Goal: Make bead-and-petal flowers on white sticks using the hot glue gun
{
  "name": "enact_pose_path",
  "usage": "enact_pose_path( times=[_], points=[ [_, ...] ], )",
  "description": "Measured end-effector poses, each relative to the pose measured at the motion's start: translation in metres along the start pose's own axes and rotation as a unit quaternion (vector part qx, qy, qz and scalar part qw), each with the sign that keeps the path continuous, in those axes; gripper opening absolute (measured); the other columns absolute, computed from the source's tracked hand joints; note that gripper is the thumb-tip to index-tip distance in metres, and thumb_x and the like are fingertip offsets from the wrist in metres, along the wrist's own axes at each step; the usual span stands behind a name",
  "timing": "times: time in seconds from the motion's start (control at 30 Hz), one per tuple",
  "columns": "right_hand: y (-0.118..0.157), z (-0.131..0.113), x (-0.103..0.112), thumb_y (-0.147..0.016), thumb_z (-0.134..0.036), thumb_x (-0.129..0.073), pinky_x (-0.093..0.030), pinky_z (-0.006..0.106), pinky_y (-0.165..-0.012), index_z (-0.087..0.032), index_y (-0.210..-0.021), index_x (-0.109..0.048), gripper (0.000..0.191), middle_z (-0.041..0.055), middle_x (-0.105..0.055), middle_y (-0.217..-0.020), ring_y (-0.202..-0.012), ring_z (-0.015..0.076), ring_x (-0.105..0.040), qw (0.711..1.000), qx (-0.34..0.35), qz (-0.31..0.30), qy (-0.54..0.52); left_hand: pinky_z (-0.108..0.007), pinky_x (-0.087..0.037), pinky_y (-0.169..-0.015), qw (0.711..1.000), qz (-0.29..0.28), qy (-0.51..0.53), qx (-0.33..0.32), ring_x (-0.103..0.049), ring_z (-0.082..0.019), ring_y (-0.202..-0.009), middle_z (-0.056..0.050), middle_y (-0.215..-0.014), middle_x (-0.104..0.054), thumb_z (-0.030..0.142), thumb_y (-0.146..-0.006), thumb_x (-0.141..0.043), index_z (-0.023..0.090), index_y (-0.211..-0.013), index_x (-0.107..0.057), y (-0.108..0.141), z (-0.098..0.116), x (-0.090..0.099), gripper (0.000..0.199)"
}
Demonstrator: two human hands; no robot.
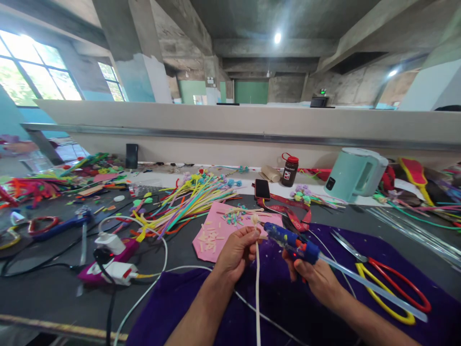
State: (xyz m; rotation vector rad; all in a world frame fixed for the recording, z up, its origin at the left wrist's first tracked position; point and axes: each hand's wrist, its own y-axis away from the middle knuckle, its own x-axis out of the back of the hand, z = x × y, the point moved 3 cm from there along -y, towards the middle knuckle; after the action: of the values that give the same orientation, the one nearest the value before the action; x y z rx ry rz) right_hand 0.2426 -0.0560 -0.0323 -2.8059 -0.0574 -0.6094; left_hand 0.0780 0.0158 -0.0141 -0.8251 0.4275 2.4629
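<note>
My left hand (237, 252) pinches a long cream pipe cleaner (257, 293) near its top, where a small cream tuft sits. The stem hangs straight down in front of me. In my right hand (317, 274) is a blue hot glue gun (293, 241), its nozzle pointing left at the tuft; whether it touches I cannot tell. A clear glue stick (374, 288) sticks out of the gun's back end. Just beyond my hands lies a pink foam sheet (205, 221) with short cream pieces (212, 238) and small pastel pieces (236, 217) on it.
Scissors (367, 262) with red and yellow handles lie at right on dark purple cloth (396, 254). A power strip (108, 269) with cables is at left. Behind are bundled pipe cleaners (194, 197), a phone (262, 189), a bottle (290, 172) and a mint kettle (351, 175).
</note>
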Motion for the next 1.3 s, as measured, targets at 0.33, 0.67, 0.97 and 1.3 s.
enact_pose_path(
  times=[0.33,0.67,0.97,1.3],
  points=[
    [-0.002,-0.004,0.000,-0.081,-0.059,-0.031,-0.038,0.027,-0.056,-0.015,-0.062,-0.058,0.055,0.0035,-0.054,-0.056,-0.056,0.0150,-0.049,0.999,0.000,0.000,0.050,-0.012,-0.018,-0.033,1.000,-0.007,-0.002,0.003,-0.027,0.001,-0.035,0.007,-0.049,-0.041,0.024,-0.065,-0.067,0.013,-0.068,-0.051,0.000,0.000,0.000,0.020],
    [-0.001,-0.005,0.000,-0.082,-0.059,-0.028,-0.038,0.026,-0.055,-0.016,-0.060,-0.054,0.055,0.0032,-0.053,-0.058,-0.057,0.0147,-0.049,0.998,-0.002,-0.018,0.062,-0.012,-0.016,-0.033,1.000,-0.010,-0.009,0.001,-0.025,0.001,-0.036,0.007,-0.048,-0.039,0.023,-0.067,-0.066,0.013,-0.066,-0.050,0.001,0.000,0.000,0.019],
    [-0.002,-0.014,-0.002,-0.082,-0.057,-0.032,-0.036,0.024,-0.052,-0.016,-0.074,-0.056,0.048,0.0004,-0.050,-0.056,-0.052,0.0126,-0.046,0.999,0.011,-0.026,0.022,-0.012,-0.016,-0.034,1.000,-0.015,-0.010,-0.006,-0.026,0.001,-0.035,0.007,-0.046,-0.040,0.023,-0.068,-0.065,0.012,-0.065,-0.050,0.001,0.002,0.000,0.018],
    [-0.001,-0.005,0.000,-0.082,-0.057,-0.032,-0.037,0.025,-0.054,-0.015,-0.070,-0.057,0.050,0.0019,-0.052,-0.057,-0.054,0.0137,-0.048,0.999,0.008,-0.014,0.049,-0.012,-0.016,-0.034,1.000,0.002,-0.026,0.003,-0.027,0.001,-0.035,0.007,-0.048,-0.042,0.024,-0.065,-0.067,0.013,-0.065,-0.049,0.002,0.002,0.000,0.021]
  ],
)
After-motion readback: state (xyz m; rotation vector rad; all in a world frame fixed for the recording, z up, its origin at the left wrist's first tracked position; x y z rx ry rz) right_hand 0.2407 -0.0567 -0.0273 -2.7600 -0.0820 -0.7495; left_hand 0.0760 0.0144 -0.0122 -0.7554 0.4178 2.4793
